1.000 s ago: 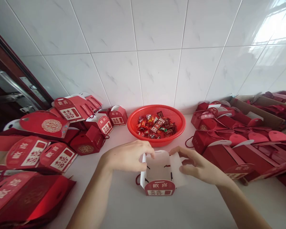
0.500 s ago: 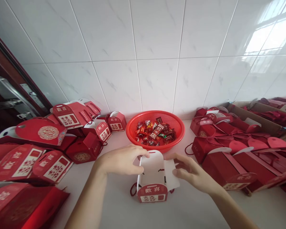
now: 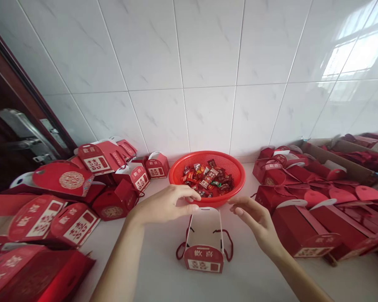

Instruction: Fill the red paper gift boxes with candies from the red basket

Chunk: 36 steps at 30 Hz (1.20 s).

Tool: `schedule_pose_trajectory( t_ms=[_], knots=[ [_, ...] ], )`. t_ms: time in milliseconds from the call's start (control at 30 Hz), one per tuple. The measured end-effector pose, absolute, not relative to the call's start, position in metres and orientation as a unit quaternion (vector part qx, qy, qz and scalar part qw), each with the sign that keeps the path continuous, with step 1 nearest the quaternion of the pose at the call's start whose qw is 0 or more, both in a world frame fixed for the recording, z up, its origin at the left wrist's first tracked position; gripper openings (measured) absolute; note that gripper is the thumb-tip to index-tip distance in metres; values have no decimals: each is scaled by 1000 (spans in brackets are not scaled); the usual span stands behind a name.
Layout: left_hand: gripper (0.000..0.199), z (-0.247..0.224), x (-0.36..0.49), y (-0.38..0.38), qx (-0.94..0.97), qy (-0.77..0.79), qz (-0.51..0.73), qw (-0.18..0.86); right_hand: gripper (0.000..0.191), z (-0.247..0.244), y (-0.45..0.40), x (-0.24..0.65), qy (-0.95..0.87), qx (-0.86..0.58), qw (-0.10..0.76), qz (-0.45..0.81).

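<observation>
- When looking for the wedding favour box (image 3: pixel 204 241), find it open and upright on the worktop (image 3: pixel 164 277), just in front of the red plastic basket (image 3: pixel 220 199).
- Judging by the thin walls, expect folded card: probably light, fairly stiff at the creases, easily dented, not very slippery.
- Grasp best low across both sides, pressing gently; avoid pulling one cord handle (image 3: pixel 231 243) alone, to lessen tipping.
- See the left grip (image 3: pixel 162 203) spread, close by the far flap (image 3: pixel 211 214); cannot tell whether touching.
- See the right grip (image 3: pixel 256 220) loosely curled but parted, beside the far right corner, pinching nothing visible.
- Note wrapped sweets (image 3: pixel 209 178) in the basket, close behind, probably hindering access from the far side.
- Mind the stacked double-happiness boxes (image 3: pixel 75 226) at left and the lidded red boxes (image 3: pixel 302 228) at right, limiting sideways room.
</observation>
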State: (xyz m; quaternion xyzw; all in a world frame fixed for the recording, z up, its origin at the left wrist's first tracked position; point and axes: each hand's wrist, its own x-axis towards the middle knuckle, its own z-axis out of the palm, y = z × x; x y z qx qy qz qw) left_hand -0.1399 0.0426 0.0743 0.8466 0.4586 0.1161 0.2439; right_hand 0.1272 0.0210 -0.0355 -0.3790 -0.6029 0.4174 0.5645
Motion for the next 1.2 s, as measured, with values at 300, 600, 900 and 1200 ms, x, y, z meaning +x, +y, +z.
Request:
schedule_pose_trajectory(
  t_ms=[300,600,900,1200],
  knots=[
    [34,36,-139,116,789,529,204,236,23,-27,81,115,-612,-420,608,284],
    [33,16,-132,168,805,556,-12,206,22,-39,105,101,-650,-490,553,176],
    [44,-1,-93,182,790,570,-133,185,10,-19,119,101,-668,-601,408,161],
    [40,-6,-95,181,822,534,-63,186,11,-9,121,102,-691,-611,345,177]
  ],
)
